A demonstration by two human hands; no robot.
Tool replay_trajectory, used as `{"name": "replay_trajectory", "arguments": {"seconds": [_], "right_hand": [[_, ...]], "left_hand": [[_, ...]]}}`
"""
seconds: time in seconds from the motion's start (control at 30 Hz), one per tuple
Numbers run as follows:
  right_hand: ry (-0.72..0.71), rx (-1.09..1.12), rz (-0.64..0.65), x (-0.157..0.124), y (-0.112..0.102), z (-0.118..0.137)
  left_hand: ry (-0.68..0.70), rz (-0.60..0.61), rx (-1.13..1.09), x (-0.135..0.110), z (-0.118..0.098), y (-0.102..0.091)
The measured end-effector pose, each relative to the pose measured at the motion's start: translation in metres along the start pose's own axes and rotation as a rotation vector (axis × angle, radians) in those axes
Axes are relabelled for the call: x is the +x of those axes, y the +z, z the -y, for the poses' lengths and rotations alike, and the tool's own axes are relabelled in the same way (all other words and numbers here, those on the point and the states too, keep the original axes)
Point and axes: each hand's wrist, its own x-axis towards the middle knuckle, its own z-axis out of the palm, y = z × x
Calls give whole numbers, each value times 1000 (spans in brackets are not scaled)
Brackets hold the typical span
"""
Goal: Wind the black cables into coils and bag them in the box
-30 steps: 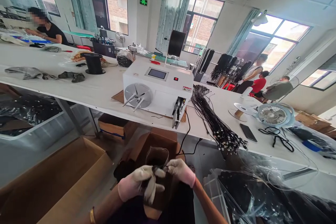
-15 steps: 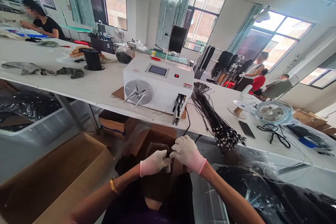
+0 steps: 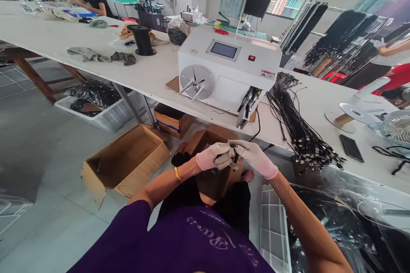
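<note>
Both my hands are gloved in white and meet low in front of me, over an open cardboard box between my legs. My left hand is closed, its fingertips pinching a small dark piece that looks like a black cable. On the same piece my right hand closes from the other side. The fingers cover most of it. Ahead on the table stands a white winding machine with a small screen and a pronged disc. To its right lies a bundle of black cables with metal plugs.
The long white table runs across in front. A black spool, a phone and a fan stand or lie on it. Another open carton is on the floor to the left. Plastic-wrapped black goods are at right.
My view has tilted down and turned left, so more floor and my purple shirt show. Both hands stay together at the dark piece, with the right fingers now closer against the left.
</note>
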Motion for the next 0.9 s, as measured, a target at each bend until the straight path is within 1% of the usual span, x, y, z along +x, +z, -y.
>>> {"name": "replay_trajectory", "arguments": {"seconds": [0.07, 0.1, 0.13, 0.2, 0.33, 0.4, 0.43, 0.5, 0.57, 0.6, 0.67, 0.73, 0.8, 0.9], "right_hand": [[20, 72, 105, 2, -2, -1], [36, 106, 146, 2, -3, -1], [58, 136, 169, 2, -3, -1], [107, 172, 172, 0, -2, 2], [176, 184, 77, -4, 2, 11], [187, 176, 39, -4, 4, 11], [190, 175, 26, -3, 5, 10], [200, 182, -3, 0, 10, 5], [203, 191, -60, 3, 16, -1], [198, 181, -96, 3, 20, -4], [163, 126, -166, 2, 26, -8], [113, 59, -204, -1, 29, -9], [79, 15, -187, -5, 28, -9], [8, -61, -147, -11, 18, -8]], "left_hand": [[-5, 90, -21, -1, 1, 0], [-6, 115, -32, -1, 1, 0], [-3, 114, -42, -1, 2, 0], [7, 59, -49, -2, 4, -1], [64, -116, 10, -3, 13, -7], [66, -164, 14, -6, 17, -10], [40, -157, -5, -8, 19, -11], [-52, -83, -68, -13, 20, -13], [-134, -3, -100, -16, 21, -12], [-156, 8, -93, -17, 21, -11], [-171, -26, -70, -18, 22, -8], [-188, -64, -48, -17, 22, -4], [-221, -62, -44, -17, 19, -1], [-291, 10, -83, -17, 13, -2]]}}
